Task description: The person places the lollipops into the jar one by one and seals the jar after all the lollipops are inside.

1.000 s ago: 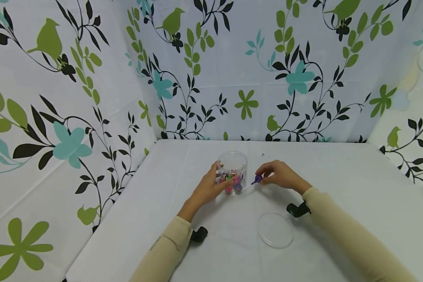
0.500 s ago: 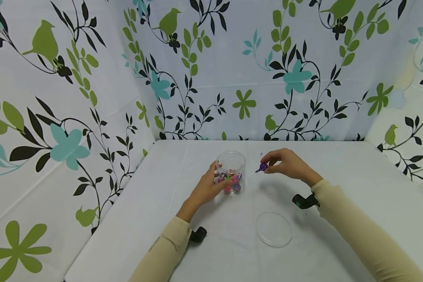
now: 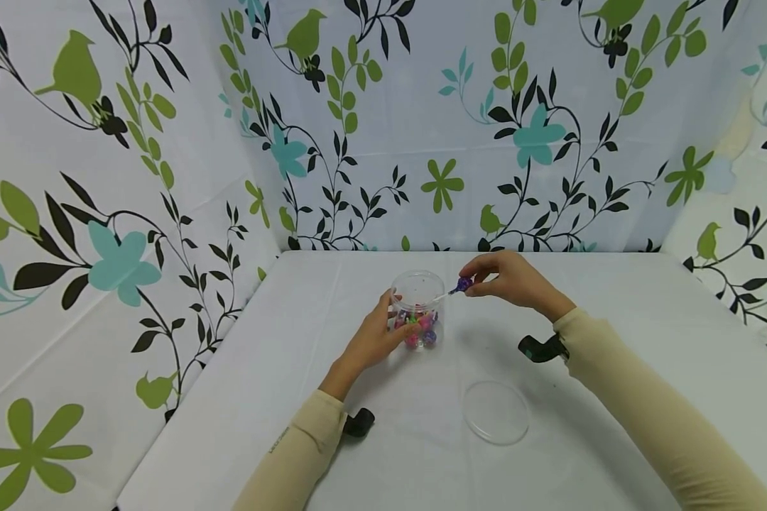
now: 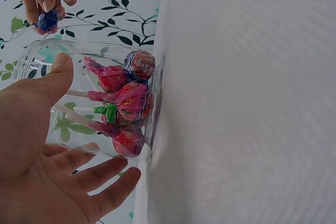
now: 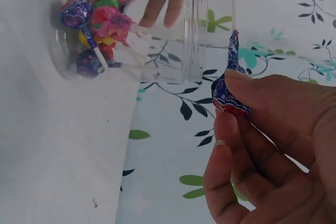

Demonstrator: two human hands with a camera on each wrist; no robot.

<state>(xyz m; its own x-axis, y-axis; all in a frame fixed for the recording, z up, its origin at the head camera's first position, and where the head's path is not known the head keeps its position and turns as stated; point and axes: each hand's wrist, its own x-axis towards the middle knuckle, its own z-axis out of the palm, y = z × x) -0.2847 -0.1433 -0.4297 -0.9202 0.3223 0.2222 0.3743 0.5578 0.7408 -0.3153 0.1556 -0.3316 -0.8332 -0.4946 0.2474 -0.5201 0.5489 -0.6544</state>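
Observation:
A clear jar (image 3: 417,287) stands upright on the white table, its mouth uncovered. Several wrapped lollipops (image 4: 131,100), pink, purple and green, lie inside with their sticks pointing toward the mouth. My left hand (image 3: 372,342) holds the jar from its left side, thumb across the front and fingers behind. Up beside the rim on the right, my right hand (image 3: 514,282) pinches a purple-wrapped lollipop (image 5: 226,95) by its head between thumb and fingers. Its white stick (image 5: 234,9) sticks out past the fingers and overlaps the jar's rim in the head view.
A clear round lid (image 3: 495,413) lies flat on the white table (image 3: 422,461), in front of the jar and to the right. Patterned cloth (image 3: 371,142) with leaves and birds hangs behind and at both sides. Each wrist carries a black camera mount (image 3: 542,348).
My right hand has lifted the lollipop from beside the jar's lower part, first up and right, then back left to rim height. My left hand keeps its hold on the jar.

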